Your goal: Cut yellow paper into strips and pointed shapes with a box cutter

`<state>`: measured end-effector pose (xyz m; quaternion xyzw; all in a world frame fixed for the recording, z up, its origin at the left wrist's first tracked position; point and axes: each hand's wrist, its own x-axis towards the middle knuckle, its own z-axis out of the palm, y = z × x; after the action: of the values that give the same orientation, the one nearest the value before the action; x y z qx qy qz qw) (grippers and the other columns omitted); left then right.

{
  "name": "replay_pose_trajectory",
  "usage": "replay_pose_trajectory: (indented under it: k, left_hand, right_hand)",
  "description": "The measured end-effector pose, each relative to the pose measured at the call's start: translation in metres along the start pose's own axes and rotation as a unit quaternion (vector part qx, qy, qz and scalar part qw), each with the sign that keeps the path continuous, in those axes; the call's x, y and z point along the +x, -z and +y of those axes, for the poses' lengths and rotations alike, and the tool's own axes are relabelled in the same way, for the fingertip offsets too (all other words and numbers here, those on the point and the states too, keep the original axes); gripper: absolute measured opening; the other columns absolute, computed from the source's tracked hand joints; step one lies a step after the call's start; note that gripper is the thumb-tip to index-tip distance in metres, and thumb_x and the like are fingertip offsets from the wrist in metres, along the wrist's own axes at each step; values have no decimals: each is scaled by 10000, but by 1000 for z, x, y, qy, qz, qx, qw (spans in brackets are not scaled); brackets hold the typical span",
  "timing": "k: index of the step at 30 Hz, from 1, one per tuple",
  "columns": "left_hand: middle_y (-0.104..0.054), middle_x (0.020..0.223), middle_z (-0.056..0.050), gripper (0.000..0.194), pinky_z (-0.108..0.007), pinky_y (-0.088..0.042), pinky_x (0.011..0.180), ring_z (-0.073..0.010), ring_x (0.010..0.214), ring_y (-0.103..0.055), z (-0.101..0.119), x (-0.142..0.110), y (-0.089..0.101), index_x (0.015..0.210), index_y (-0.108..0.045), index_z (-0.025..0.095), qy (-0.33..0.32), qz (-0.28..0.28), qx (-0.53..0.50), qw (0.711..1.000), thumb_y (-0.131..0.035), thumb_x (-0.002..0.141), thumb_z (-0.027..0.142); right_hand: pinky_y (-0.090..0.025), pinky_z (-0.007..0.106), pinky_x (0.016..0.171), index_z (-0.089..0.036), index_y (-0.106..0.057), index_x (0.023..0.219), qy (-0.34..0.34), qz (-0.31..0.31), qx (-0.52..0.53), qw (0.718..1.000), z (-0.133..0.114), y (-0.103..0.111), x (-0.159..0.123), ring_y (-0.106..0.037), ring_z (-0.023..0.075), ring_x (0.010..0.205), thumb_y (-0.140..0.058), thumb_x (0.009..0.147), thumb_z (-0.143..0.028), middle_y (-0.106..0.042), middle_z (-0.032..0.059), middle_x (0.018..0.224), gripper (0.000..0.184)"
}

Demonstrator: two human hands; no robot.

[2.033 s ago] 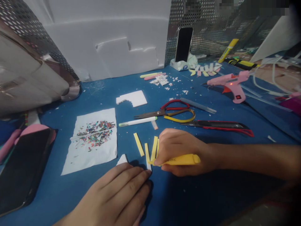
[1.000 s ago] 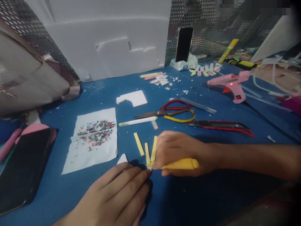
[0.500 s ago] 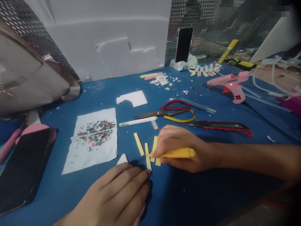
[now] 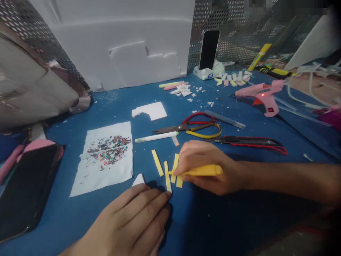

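Observation:
My right hand (image 4: pixel 204 167) is closed around a yellow highlighter (image 4: pixel 205 171). Its tip touches, or nearly touches, a narrow yellow-coloured strip (image 4: pixel 167 174), whose near end shows white. My left hand (image 4: pixel 133 217) lies flat on the table, fingers stretched out, with a fingertip against that white end. Another yellow strip (image 4: pixel 157 163) lies to the left. Two more, a longer strip (image 4: pixel 174 169) and a shorter piece (image 4: pixel 179 182), lie by the right fingertips, partly covered by the hand. A white scrap (image 4: pixel 138 179) pokes out beyond the left hand's knuckles.
Scissors (image 4: pixel 183 127), a white pen (image 4: pixel 157 137) and a utility knife (image 4: pixel 247 141) lie past my hands. A pink glue gun (image 4: pixel 262 95) stands right. Left are glitter-covered paper (image 4: pixel 85 177) and a dark phone (image 4: pixel 29 188). White foam (image 4: pixel 154 111) and a propped phone (image 4: pixel 209 49) are farther back.
The highlighter tip has shifted very slightly along the strip, and my right hand has moved a touch with it. My left hand stays in place.

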<state>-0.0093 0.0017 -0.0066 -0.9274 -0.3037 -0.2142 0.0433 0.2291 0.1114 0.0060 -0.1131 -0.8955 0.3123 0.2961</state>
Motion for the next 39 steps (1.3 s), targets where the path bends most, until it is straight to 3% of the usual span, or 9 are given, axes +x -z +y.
replay_pose_trajectory:
  k: [5, 9, 13, 16, 20, 24, 29, 39]
  left_hand:
    - [-687, 1159, -36, 258, -369, -306, 1102, -187, 1059, -607, -2, -1, -3, 1020, -707, 162, 1, 0, -6, 1000, -465, 936, 193]
    - [-688, 1155, -39, 254, -363, -303, 1108, -182, 1065, -601, 0, 2, -2, 1022, -706, 157, 7, 5, -4, 1000, -470, 933, 188]
    - [-685, 1160, -45, 260, -367, -310, 1097, -187, 1061, -604, 0, 3, -1, 1027, -704, 158, 1, 0, -5, 1000, -462, 938, 189]
    - [-685, 1159, -39, 271, -367, -309, 1099, -186, 1057, -607, 0, 3, -2, 1025, -703, 161, -3, 6, -7, 1000, -447, 945, 196]
    - [-693, 1137, -24, 268, -358, -319, 1095, -173, 1031, -616, -1, 2, -2, 997, -707, 170, 6, 11, -5, 1000, -445, 948, 197]
    - [-699, 1131, -26, 286, -348, -317, 1097, -168, 1046, -614, 1, 0, -1, 1007, -705, 167, 1, 4, -9, 1000, -427, 967, 223]
    - [-707, 1116, -22, 261, -359, -322, 1089, -176, 1048, -615, 3, 0, 2, 1011, -705, 169, 13, 21, -2, 1000, -453, 960, 217]
    - [-701, 1128, -15, 258, -373, -304, 1094, -177, 1040, -605, 0, 0, -2, 995, -707, 169, 11, 16, 7, 1000, -459, 922, 168]
  right_hand:
    - [-457, 308, 818, -153, -629, 934, 50, -34, 18, 998, 1, 0, -1, -580, 152, 815, -573, 890, -226, -687, 47, 847, 102]
    - [-460, 309, 784, -146, -641, 913, 12, -6, 6, 1000, 1, -1, -2, -566, 155, 786, -565, 886, -213, -672, 55, 830, 104]
    - [-470, 305, 815, -140, -633, 932, 62, -41, 23, 997, 2, -1, -2, -584, 155, 817, -590, 877, -217, -692, 48, 843, 104]
    - [-470, 310, 800, -140, -633, 927, 39, -25, 12, 999, 3, -1, -2, -581, 154, 799, -577, 885, -214, -688, 51, 830, 102]
    - [-470, 299, 827, -147, -622, 934, 77, -45, 30, 996, 4, -1, -3, -587, 146, 821, -591, 879, -217, -697, 42, 858, 95]
    - [-465, 296, 797, -147, -625, 936, 43, -32, 15, 998, 3, -2, -3, -566, 146, 808, -566, 895, -223, -678, 42, 827, 105]
    - [-483, 282, 819, -130, -628, 905, 85, -43, 40, 995, 1, -2, -1, -586, 138, 800, -614, 859, -200, -694, 41, 829, 85]
    - [-487, 288, 822, -123, -626, 914, 76, -45, 41, 995, 3, -1, -2, -592, 136, 801, -622, 857, -192, -692, 41, 828, 89]
